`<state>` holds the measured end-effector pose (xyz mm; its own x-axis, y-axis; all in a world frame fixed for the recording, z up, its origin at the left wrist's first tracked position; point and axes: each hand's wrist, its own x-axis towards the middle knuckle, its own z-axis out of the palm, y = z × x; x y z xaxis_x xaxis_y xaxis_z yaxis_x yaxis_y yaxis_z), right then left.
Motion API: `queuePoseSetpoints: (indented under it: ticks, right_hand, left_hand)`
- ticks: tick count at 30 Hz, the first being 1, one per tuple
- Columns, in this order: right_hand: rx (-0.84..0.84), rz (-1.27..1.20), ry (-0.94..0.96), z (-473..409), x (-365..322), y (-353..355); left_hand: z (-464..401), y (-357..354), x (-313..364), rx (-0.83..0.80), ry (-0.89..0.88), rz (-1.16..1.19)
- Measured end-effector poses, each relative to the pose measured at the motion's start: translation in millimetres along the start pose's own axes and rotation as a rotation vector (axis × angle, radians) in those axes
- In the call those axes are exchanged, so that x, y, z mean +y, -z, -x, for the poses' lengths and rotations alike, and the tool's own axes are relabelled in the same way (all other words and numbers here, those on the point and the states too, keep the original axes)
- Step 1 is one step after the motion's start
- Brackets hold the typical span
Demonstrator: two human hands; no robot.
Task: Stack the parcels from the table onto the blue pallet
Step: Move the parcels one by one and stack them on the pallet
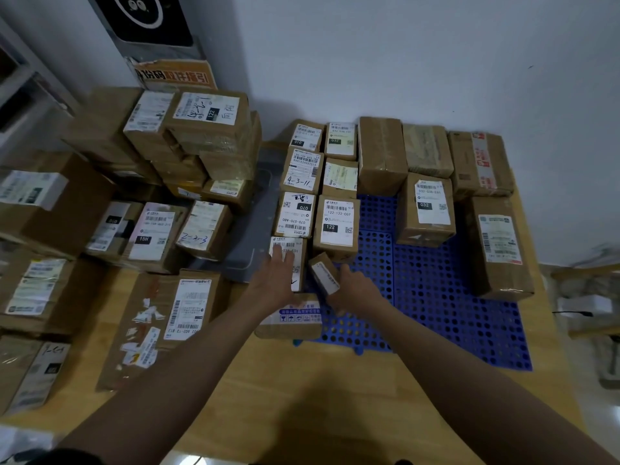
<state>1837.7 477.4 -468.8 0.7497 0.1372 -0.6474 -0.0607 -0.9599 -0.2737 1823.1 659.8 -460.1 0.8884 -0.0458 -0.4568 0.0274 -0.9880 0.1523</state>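
Head camera caught your left hand [278, 278] lying flat, fingers straight, on a white-labelled brown cardboard parcel [291, 260] at the perforated blue plastic pallet [432, 297]'s near-left corner, while your right hand [352, 290] gripped a small brown cardboard box [323, 272], tilted, just beside those fingers.

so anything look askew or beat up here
Yes. The small brown cardboard parcel held by the right hand sits tilted, out of line with the squared rows on the blue perforated plastic pallet. The flat brown box on the table has torn, peeling labels.
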Motion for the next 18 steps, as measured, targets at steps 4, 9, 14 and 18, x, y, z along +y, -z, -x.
queuePoseSetpoints:
  ticks: [4, 9, 14, 18]
  right_hand:
    - [0.076, 0.07, 0.026, -1, 5, 1]
    - [0.157, 0.098, 0.035, -7, 5, 5]
    - [0.22, 0.041, -0.012, -19, 11, 1]
    - [0.304, -0.054, -0.078, -25, 14, 0]
  left_hand:
    - [8, 2, 3, -0.056, -0.08, -0.019]
    - [19, -5, 7, -0.091, -0.207, -0.105]
    - [19, -13, 15, -0.101, -0.352, -0.26]
    - [17, -15, 21, -0.106, -0.405, -0.298]
